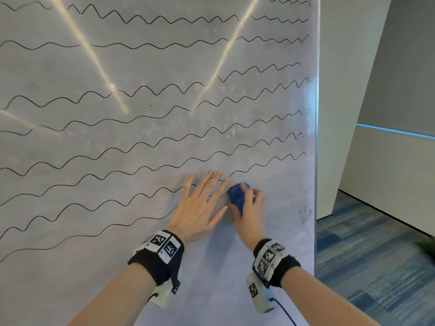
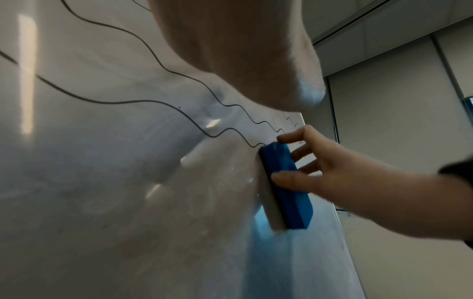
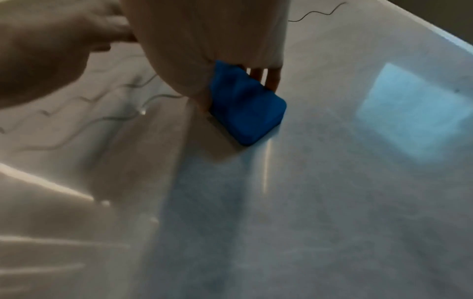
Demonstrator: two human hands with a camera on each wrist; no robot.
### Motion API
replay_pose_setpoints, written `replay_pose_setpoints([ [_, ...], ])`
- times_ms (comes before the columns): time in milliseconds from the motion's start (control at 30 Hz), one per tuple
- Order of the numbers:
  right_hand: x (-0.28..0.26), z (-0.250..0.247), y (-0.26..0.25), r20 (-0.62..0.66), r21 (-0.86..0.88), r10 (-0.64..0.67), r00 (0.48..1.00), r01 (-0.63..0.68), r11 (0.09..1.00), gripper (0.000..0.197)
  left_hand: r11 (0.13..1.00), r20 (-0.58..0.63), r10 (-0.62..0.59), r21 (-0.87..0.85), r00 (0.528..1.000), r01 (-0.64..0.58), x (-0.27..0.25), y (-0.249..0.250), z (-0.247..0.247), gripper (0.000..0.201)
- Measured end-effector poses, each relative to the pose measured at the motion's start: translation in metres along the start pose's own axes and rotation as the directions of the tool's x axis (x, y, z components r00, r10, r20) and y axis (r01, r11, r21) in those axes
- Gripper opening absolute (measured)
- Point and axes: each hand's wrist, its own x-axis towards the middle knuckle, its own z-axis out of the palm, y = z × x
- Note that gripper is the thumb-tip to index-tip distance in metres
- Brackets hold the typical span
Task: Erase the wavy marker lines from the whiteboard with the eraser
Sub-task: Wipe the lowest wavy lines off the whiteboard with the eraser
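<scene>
A large whiteboard (image 1: 141, 67) fills the head view, crossed by several black wavy marker lines (image 1: 150, 144). My right hand (image 1: 250, 203) grips a blue eraser (image 1: 237, 196) and presses its felt side on the board near the lower right, at the cut end of a wavy line. The left wrist view shows the eraser (image 2: 284, 186) held between thumb and fingers (image 2: 297, 137); in the right wrist view the eraser (image 3: 245, 107) is against the board. My left hand (image 1: 200, 203) lies flat on the board just left of the eraser, fingers straight and spread.
The board's right edge (image 1: 315, 137) has a metal frame. Beyond it are a pale wall (image 1: 348, 90) and blue patterned carpet (image 1: 367, 255). The lower right part of the board (image 1: 270, 220) carries only faint smudges. A plant leaf (image 1: 426, 245) shows at far right.
</scene>
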Motion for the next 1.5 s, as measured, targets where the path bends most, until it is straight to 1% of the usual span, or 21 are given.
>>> replay_pose_setpoints([
  [67, -0.016, -0.001, 0.007, 0.070, -0.051, -0.109, 0.992, 0.113, 0.992, 0.067, 1.000, 0.009, 0.006, 0.009, 1.000, -0.006, 0.003, 0.001, 0.000, 0.062],
  [133, -0.014, -0.010, 0.023, 0.090, -0.069, -0.116, 0.989, 0.122, 0.990, 0.067, 1.000, 0.011, 0.000, 0.014, 1.000, -0.001, 0.002, -0.001, 0.000, 0.061],
  [200, 0.000, -0.017, 0.041, 0.001, -0.005, 0.047, 0.999, -0.047, 0.999, 0.064, 1.000, 0.013, -0.011, 0.025, 1.000, 0.011, -0.004, -0.006, -0.001, 0.061],
  [267, 0.014, -0.019, 0.048, -0.098, 0.065, 0.238, 0.966, -0.232, 0.971, 0.063, 0.999, 0.016, -0.015, 0.041, 1.000, 0.014, -0.011, -0.011, -0.002, 0.061],
  [300, 0.017, -0.017, 0.044, -0.131, 0.070, 0.264, 0.956, -0.257, 0.964, 0.062, 0.999, 0.016, -0.013, 0.045, 1.000, 0.012, -0.014, -0.014, -0.002, 0.061],
  [367, 0.011, -0.008, 0.027, -0.138, 0.043, 0.200, 0.970, -0.196, 0.980, 0.060, 0.999, 0.016, -0.014, 0.048, 1.000, 0.013, -0.016, -0.015, -0.001, 0.061],
  [467, -0.012, 0.010, 0.002, -0.010, -0.004, 0.042, 0.999, -0.042, 0.999, 0.064, 0.999, 0.017, -0.009, 0.035, 1.000, 0.008, -0.011, -0.012, 0.001, 0.062],
  [567, -0.022, 0.006, 0.007, 0.054, -0.071, -0.091, 0.994, 0.094, 0.993, 0.068, 1.000, 0.022, -0.003, 0.030, 1.000, 0.002, -0.005, -0.008, 0.000, 0.062],
  [633, -0.016, -0.003, 0.022, 0.048, -0.061, -0.077, 0.996, 0.080, 0.995, 0.068, 1.000, 0.018, -0.009, 0.021, 1.000, 0.009, -0.005, -0.009, -0.003, 0.062],
  [700, -0.004, -0.009, 0.033, -0.029, -0.021, 0.031, 0.999, -0.032, 0.999, 0.064, 1.000, 0.015, -0.020, 0.016, 1.000, 0.020, -0.009, -0.013, -0.003, 0.061],
  [800, 0.006, -0.002, 0.020, -0.102, 0.010, 0.124, 0.987, -0.124, 0.992, 0.061, 1.000, 0.018, -0.020, 0.016, 1.000, 0.020, -0.017, -0.020, -0.002, 0.061],
  [867, 0.000, 0.007, -0.003, -0.062, -0.017, 0.057, 0.996, -0.058, 0.998, 0.061, 1.000, 0.020, -0.017, 0.013, 1.000, 0.017, -0.019, -0.020, -0.001, 0.062],
  [933, -0.015, 0.014, -0.019, 0.029, -0.069, -0.068, 0.997, 0.069, 0.995, 0.064, 1.000, 0.022, -0.014, 0.003, 1.000, 0.014, -0.017, -0.019, -0.001, 0.062],
  [1000, -0.024, 0.012, -0.019, 0.090, -0.102, -0.168, 0.982, 0.177, 0.979, 0.063, 1.000, 0.022, -0.015, 0.000, 1.000, 0.015, -0.016, -0.019, -0.001, 0.062],
  [1067, -0.018, 0.003, -0.007, 0.081, -0.120, -0.203, 0.976, 0.212, 0.970, 0.066, 1.000, 0.017, -0.020, 0.000, 1.000, 0.020, -0.019, -0.022, -0.003, 0.061],
  [1100, -0.013, 0.000, 0.000, 0.050, -0.102, -0.164, 0.985, 0.169, 0.980, 0.069, 1.000, 0.013, -0.023, 0.002, 1.000, 0.023, -0.021, -0.025, -0.004, 0.061],
  [1167, -0.002, -0.005, 0.006, -0.023, 0.003, 0.001, 1.000, -0.001, 1.000, 0.076, 1.000, 0.002, -0.030, 0.008, 1.000, 0.030, -0.028, -0.031, -0.007, 0.061],
  [1233, 0.001, -0.002, 0.001, -0.061, 0.039, 0.113, 0.992, -0.110, 0.993, 0.073, 0.999, -0.002, -0.033, 0.018, 0.999, 0.033, -0.033, -0.036, -0.009, 0.061],
  [1300, -0.008, 0.004, -0.013, -0.056, -0.054, 0.055, 0.997, -0.058, 0.997, 0.065, 0.999, 0.000, -0.037, 0.025, 0.999, 0.037, -0.036, -0.039, -0.010, 0.061],
  [1433, -0.026, 0.010, -0.024, 0.103, -0.217, -0.184, 0.978, 0.202, 0.955, 0.072, 1.000, 0.005, -0.024, 0.010, 1.000, 0.024, -0.033, -0.036, -0.009, 0.061],
  [1500, -0.022, 0.001, -0.015, 0.116, -0.273, -0.211, 0.971, 0.235, 0.933, 0.073, 1.000, 0.009, -0.020, 0.000, 1.000, 0.020, -0.031, -0.034, -0.010, 0.061],
])
